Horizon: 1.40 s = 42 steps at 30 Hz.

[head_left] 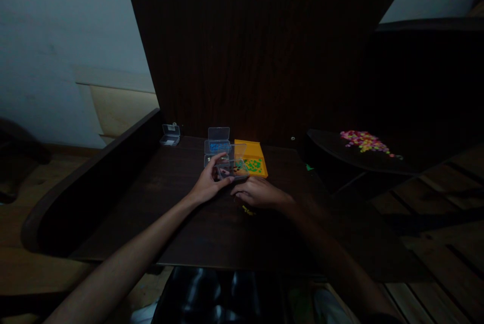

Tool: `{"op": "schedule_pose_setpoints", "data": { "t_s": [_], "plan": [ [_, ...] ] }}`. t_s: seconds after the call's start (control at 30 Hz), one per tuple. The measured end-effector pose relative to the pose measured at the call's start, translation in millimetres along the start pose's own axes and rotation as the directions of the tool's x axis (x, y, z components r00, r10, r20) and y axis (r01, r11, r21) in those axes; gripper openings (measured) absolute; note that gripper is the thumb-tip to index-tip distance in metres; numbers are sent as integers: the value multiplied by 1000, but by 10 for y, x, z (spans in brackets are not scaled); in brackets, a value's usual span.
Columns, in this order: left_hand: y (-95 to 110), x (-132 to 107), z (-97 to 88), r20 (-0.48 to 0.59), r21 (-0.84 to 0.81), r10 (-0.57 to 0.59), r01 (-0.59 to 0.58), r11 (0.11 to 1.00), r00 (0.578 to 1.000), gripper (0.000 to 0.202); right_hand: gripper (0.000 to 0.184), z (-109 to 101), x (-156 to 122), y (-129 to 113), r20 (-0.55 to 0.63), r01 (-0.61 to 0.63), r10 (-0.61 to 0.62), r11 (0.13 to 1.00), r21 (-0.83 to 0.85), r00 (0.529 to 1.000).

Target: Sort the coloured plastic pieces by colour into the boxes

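My left hand (210,183) grips a small clear plastic box (231,173) between thumb and fingers; a few dark and reddish bits show inside it. Close to the box's front right corner is my right hand (260,192), its fingers curled together and pointing left. What they pinch, if anything, is too small to make out. Just below that hand lies a little pile of yellow pieces (248,210) on the dark wooden table (181,233). Behind the right hand, an open yellow case (249,149) holds many small green pieces (254,165). Blue pieces (219,147) fill another clear box with its lid raised.
Another open clear case (171,135) stands at the back left. A heap of pink, yellow and purple pieces (365,141) sits on a raised dark surface at right. A wooden side panel (94,183) borders the left, and a tall dark board (257,52) rises behind.
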<state>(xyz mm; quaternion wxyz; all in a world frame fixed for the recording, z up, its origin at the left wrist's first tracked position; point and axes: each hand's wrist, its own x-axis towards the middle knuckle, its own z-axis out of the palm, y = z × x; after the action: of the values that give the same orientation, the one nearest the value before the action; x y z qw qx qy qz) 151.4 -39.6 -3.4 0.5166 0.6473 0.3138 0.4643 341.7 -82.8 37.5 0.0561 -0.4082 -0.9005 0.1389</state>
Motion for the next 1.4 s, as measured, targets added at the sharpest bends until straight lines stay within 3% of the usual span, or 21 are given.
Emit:
{"op": "schedule_pose_setpoints", "data": {
  "t_s": [0.3,0.5,0.63,0.83,0.97,1.07,1.23,1.4],
  "plan": [
    [14,-4,13,14,-12,-12,13,1000,1000,74,22,114,26,91,26,-37,37,999,-9,999],
    [10,-10,17,24,-7,-22,23,1000,999,73,22,164,49,99,-26,-61,60,998,-14,998],
    [17,-10,10,24,4,-21,21,1000,999,73,20,74,28,71,-43,-46,53,987,154,998],
    [-7,-22,30,71,-43,-14,17,999,997,73,20,-148,-4,124,-141,-53,165,813,580,976],
    [-10,-43,60,115,-74,-7,16,997,993,72,18,-201,37,144,-138,-77,253,687,723,958],
    [13,-53,74,127,-84,3,8,996,992,71,19,-192,103,129,-125,-99,289,651,753,949],
    [44,-54,69,124,-74,4,5,997,992,72,11,-147,220,164,-256,-48,269,770,636,929],
    [46,-54,63,125,-55,14,-8,998,992,71,11,-124,253,210,-304,-40,205,880,472,930]
  ]
}}
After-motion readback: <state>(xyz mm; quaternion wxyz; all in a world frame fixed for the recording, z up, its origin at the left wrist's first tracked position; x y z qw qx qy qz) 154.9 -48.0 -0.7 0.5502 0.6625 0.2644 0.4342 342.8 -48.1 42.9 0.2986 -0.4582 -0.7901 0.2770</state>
